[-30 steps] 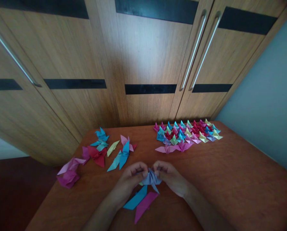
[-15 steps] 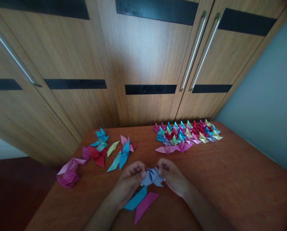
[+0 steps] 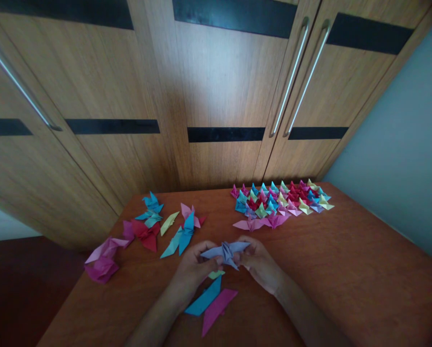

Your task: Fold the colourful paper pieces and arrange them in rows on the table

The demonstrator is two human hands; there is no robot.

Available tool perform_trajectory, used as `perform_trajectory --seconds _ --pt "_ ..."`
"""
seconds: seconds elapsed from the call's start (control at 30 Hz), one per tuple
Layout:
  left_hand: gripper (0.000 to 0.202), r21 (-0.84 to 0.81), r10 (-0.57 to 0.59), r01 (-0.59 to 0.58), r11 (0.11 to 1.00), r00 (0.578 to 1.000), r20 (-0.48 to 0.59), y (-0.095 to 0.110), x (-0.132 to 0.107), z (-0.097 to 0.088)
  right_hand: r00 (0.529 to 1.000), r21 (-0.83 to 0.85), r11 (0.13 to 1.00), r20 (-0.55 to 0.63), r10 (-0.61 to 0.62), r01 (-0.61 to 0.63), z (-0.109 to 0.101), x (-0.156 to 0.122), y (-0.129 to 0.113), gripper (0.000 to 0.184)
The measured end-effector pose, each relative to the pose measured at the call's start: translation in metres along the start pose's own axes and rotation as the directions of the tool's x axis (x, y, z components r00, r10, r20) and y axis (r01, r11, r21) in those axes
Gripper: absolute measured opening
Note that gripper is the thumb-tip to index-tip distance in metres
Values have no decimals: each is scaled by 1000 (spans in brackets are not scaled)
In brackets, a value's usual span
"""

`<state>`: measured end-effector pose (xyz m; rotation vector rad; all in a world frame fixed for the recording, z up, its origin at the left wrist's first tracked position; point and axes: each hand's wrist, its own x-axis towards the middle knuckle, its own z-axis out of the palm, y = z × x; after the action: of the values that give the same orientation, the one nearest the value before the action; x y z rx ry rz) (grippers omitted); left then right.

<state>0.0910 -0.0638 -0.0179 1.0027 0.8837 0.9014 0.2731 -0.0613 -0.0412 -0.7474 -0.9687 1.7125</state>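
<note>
Between my two hands, above the table, is a lavender origami crane [image 3: 226, 251] with its wings spread to both sides. My left hand [image 3: 197, 262] is closed on its left wing, thumb in front. The right wing is pinched in the fingers of my right hand [image 3: 255, 255]. Just below lie a folded blue paper piece [image 3: 206, 298] and a folded magenta paper piece [image 3: 218, 311], side by side. A light green folded paper [image 3: 216, 274] shows partly from under my left hand.
Rows of colourful paper cranes [image 3: 284, 200] stand at the table's back right, with two pink cranes in front. Loose folded papers, among them a red one [image 3: 149, 235] and a magenta one [image 3: 102, 269], lie on the left. A wooden wardrobe [image 3: 216, 159] rises behind the brown table [image 3: 328, 270].
The lavender crane has been turned and opened out: its wings now stretch sideways, where before it was bunched and pointing down. The light green paper below shows more.
</note>
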Motion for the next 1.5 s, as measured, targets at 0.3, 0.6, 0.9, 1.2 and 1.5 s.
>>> perform_trajectory --seconds 0.3,0.6,0.9,1.2,1.5 --pt "21 -121 -58 69 990 994 89 -5 -1 -2 993 153 987 116 38 -55 -2 -2 -2 21" --pt "23 -208 -53 85 974 987 154 -9 -3 -6 992 191 978 109 60 -80 -3 -3 -2 23" --pt "13 -283 -23 52 958 994 102 -2 -2 -4 997 239 969 60 56 -68 -5 2 1 20" --pt "12 -221 -49 67 973 995 86 0 -1 -6 999 341 940 -41 -6 20 -7 4 -3 14" --pt "20 -176 -72 102 979 983 166 2 -3 -5 998 406 913 -21 60 -46 -6 3 -4 15"
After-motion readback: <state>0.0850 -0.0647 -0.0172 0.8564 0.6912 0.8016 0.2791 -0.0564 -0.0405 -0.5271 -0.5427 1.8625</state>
